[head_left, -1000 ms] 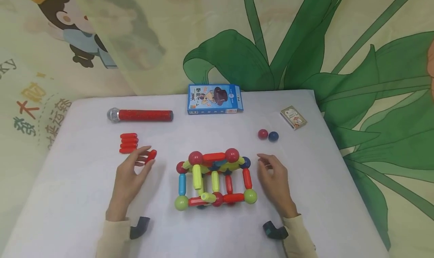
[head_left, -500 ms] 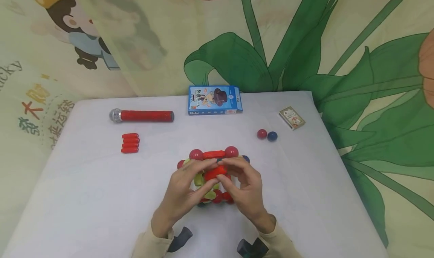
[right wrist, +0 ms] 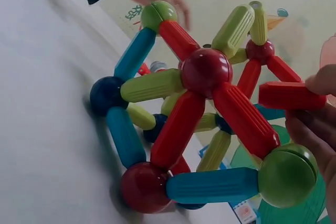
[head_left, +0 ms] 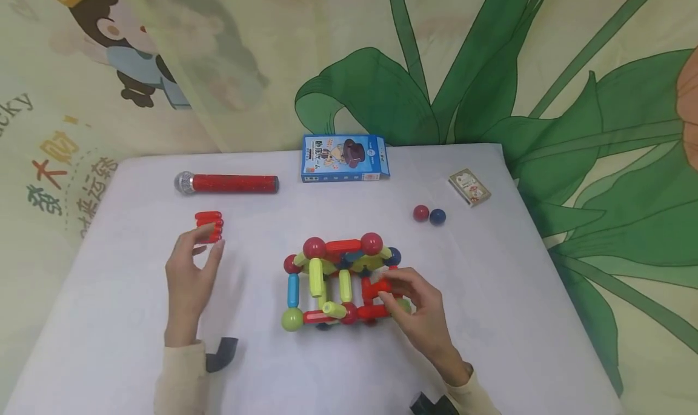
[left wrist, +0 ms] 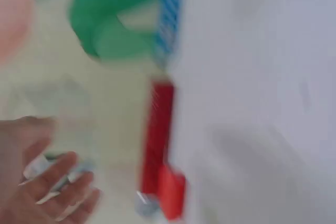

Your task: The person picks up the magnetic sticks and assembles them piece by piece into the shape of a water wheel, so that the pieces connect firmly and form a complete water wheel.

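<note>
My right hand (head_left: 424,309) pinches a red magnetic rod (right wrist: 289,96) between thumb and fingers, beside the right part of a ball-and-rod frame (head_left: 316,277). That frame is built of red, blue and yellow-green rods with coloured balls at the joints. In the right wrist view, the held rod's free end points toward the frame. My left hand (head_left: 188,282) is at a small row of red rods (head_left: 208,215), thumb and fingers apart, partly covering them. The left wrist view is blurred; it shows spread fingers (left wrist: 63,182) holding nothing.
A red ball (head_left: 420,213) and a dark blue ball (head_left: 437,217) lie behind the frame to the right. At the back are a red microphone-shaped tube (head_left: 234,183), a blue box (head_left: 343,159) and a small card box (head_left: 469,187).
Both hands came together over the frame with a red rod, then parted. The rod passed from my left hand to my right; my left hand went back to the red rods.
</note>
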A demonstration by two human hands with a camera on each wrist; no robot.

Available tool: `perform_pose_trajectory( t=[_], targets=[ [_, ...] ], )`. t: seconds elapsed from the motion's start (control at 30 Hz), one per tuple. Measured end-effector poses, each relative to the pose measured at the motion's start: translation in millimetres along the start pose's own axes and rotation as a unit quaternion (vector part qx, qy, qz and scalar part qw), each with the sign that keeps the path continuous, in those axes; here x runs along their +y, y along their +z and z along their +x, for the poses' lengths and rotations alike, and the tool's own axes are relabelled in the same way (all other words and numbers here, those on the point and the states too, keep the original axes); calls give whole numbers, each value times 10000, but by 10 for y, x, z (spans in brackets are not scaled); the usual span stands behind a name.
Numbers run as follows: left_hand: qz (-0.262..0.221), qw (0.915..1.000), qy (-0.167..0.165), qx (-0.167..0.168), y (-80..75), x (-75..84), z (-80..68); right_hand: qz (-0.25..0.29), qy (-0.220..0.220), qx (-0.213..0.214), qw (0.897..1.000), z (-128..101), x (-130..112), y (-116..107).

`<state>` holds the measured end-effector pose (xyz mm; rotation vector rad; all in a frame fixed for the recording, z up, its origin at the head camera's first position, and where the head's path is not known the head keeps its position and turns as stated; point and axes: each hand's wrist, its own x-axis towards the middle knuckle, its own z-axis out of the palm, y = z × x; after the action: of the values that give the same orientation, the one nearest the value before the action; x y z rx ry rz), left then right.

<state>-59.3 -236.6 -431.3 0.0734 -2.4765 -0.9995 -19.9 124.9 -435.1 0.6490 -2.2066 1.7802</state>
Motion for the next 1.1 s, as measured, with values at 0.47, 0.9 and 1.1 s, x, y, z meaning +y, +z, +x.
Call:
perform_pose_trajectory(
  t=[0.47,0.9,1.1],
  targets=[
    [1118,9734,-935,-1770,55,-567,267,-718,146,-481,9962,-67,-86,50],
    [1925,9584,-1029,-1838,47,-669,355,-572,50,-685,9960,-69,-28,19],
    [1904,9578,-1090,-1860,69,-727,369,-542,45,-632,9965,-57,-28,10]
  ],
)
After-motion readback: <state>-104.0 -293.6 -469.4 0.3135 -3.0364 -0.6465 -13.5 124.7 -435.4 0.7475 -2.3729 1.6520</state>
